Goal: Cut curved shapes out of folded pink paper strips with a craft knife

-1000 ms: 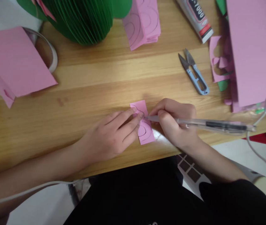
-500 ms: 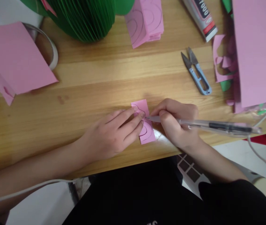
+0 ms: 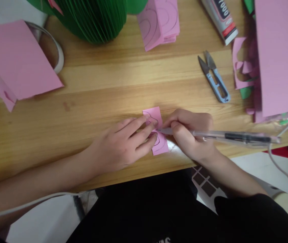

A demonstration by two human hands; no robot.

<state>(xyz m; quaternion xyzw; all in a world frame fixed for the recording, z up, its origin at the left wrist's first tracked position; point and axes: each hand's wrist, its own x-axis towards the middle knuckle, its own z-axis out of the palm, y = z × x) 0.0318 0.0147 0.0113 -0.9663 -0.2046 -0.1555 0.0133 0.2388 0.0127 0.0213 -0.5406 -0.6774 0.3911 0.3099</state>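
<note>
A small strip of pink paper (image 3: 161,149) with curved dark lines drawn on it lies near the table's front edge. My left hand (image 3: 123,143) rests on the strip, fingers stretched out and a little apart, the fingertips pressing its left side and covering part of the lines. Closed around a clear pen (image 3: 217,135) is my right hand (image 3: 192,133), on the strip's right side. The pen's tip touches the paper or sits just above it, close to my left fingertips; I cannot tell which.
Blue thread snips (image 3: 215,77) lie right of centre, beside a glue tube (image 3: 222,20). Folded pink papers with drawn curves (image 3: 159,23) and a pleated green paper shape (image 3: 93,20) stand at the back. Pink sheets (image 3: 281,60), scraps, a tape roll (image 3: 60,57) and a cable (image 3: 286,128) surround the work.
The pen tip and my right hand have shifted slightly down along the strip. One left finger has moved down and spread further from the others. The whole view has shifted slightly.
</note>
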